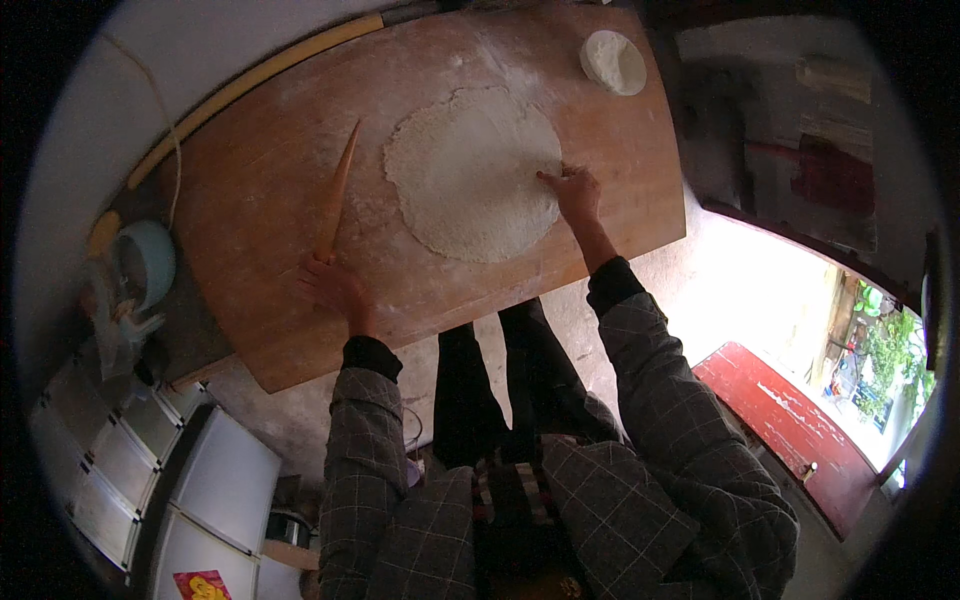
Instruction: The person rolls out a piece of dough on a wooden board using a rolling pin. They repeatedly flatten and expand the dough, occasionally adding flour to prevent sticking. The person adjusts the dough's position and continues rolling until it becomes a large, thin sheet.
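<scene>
A wide, flat round of rolled-out dough [476, 176] with an uneven edge lies on a floured wooden board [255, 300]. My right hand [577, 193] grips the right edge of the dough, its thumb over the top. On the left, my left hand [337, 289] rests at the near end of a tapered wooden rolling pin [341, 191], which points away from me. Whether its fingers close on the pin cannot be made out. A white bowl [613, 63] with flour in it stands at the board's far right corner.
A long wooden pole [255, 90] lies along the board's far left edge, with a cord hanging over it. A light blue basin [154, 262] is beyond the left edge. A red door panel [787, 427] stands at lower right, a white cabinet [225, 480] at lower left.
</scene>
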Demonstrator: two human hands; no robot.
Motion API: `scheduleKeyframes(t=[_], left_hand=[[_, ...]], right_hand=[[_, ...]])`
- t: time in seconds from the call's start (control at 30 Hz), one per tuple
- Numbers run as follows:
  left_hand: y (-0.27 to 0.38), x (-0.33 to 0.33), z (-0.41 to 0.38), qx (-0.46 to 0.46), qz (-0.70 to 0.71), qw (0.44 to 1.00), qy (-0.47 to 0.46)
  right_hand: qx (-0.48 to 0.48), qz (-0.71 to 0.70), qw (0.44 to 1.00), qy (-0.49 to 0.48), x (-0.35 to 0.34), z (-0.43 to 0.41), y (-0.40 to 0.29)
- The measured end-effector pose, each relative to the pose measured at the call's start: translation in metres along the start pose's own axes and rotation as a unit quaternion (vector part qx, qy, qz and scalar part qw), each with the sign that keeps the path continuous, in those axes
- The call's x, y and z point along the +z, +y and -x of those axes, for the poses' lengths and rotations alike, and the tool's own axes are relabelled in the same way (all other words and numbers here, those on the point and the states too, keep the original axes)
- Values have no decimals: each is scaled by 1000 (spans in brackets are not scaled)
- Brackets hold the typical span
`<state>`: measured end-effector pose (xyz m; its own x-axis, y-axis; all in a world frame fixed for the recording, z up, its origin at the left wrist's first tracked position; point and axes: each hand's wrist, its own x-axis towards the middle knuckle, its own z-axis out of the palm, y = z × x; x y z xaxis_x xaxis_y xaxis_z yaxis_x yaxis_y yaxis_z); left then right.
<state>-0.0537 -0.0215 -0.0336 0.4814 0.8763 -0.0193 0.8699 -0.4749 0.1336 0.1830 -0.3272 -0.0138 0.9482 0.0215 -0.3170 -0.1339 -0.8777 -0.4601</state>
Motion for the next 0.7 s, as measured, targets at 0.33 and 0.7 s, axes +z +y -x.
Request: scheduleKeyframes(t=[0.33, 0.7], left_hand=[[0, -2, 0, -43, 12, 998, -38], [-11, 2, -3, -33, -19, 999, -24]], right_hand=[[-4, 46, 998, 31, 21, 3, -13], [173, -374, 895, -172, 6, 1, -22]])
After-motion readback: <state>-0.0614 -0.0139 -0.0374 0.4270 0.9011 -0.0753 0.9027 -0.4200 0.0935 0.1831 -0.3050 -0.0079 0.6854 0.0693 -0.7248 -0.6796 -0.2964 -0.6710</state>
